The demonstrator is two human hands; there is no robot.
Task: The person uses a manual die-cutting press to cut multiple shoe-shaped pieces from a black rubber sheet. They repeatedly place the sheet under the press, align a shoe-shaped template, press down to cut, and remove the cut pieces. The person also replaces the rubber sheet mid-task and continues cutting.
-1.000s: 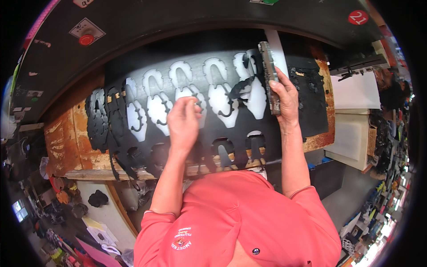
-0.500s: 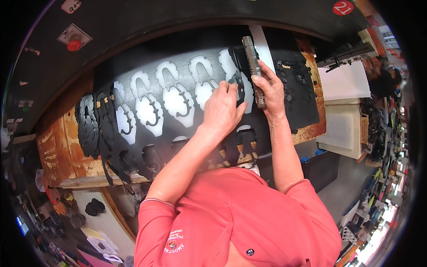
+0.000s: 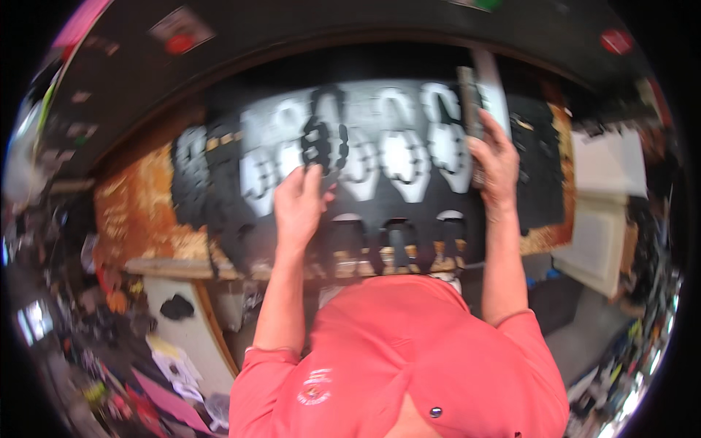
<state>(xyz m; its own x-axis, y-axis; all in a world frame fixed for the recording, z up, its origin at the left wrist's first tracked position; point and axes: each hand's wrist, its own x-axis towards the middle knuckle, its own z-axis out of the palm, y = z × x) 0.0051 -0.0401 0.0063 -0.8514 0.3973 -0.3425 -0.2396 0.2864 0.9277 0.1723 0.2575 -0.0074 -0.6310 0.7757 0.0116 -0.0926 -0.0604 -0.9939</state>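
Note:
My left hand (image 3: pixel 298 208) is closed, its fingertips pinching the lower end of a black cut-out piece (image 3: pixel 316 142) shaped like a shoe upper, with a notched edge. Motion blurs that piece, which hangs over the black sheet (image 3: pixel 314 226). My right hand (image 3: pixel 498 164) grips a steel cutting die (image 3: pixel 467 95), seen edge-on as a long narrow metal strip, near the sheet's right part. Between the hands, a row of shoe-upper-shaped openings (image 3: pixel 400 157) runs across the sheet, showing a white surface beneath.
Black cut pieces (image 3: pixel 191 164) lie in a pile on the worn brown board at left. More dark scraps (image 3: pixel 537 139) lie at right. A dark machine beam (image 3: pixel 365 18) with a red button (image 3: pixel 179 44) spans the far side. A pale box (image 3: pixel 595 230) stands at right.
My left hand has moved left and away from the die, carrying the black cut-out piece. The right hand still holds the die upright. The whole view has shifted.

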